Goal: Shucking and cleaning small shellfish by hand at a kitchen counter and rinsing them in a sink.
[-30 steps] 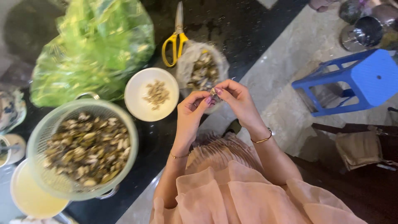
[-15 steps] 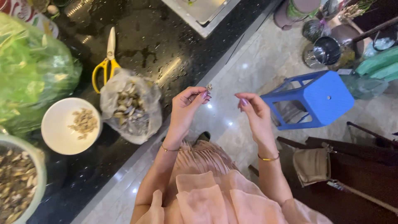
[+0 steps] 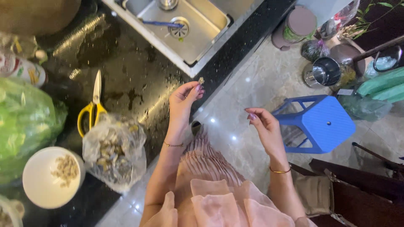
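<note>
My left hand (image 3: 183,101) is raised over the edge of the black counter (image 3: 139,84) and pinches a small shell piece (image 3: 201,80) between thumb and fingertips. My right hand (image 3: 263,126) hovers apart from it over the floor, fingers loosely spread, with nothing in it. To the left, a clear plastic bag of shells (image 3: 114,151) lies on the counter. A white bowl (image 3: 44,178) with small pale pieces of shellfish meat sits beside the bag. Yellow-handled scissors (image 3: 90,109) lie above the bag.
A steel sink (image 3: 189,29) is set into the counter at the top. A green plastic bag (image 3: 25,122) bulges at the left. A blue plastic stool (image 3: 322,124) stands on the tiled floor at the right, with metal pots (image 3: 326,71) and a lidded bin (image 3: 294,27) behind it.
My hands have parted: the left keeps the small piece and lifts toward the sink, the right has dropped away to the right. The view has swung right, and the big bowl of shells has left the frame.
</note>
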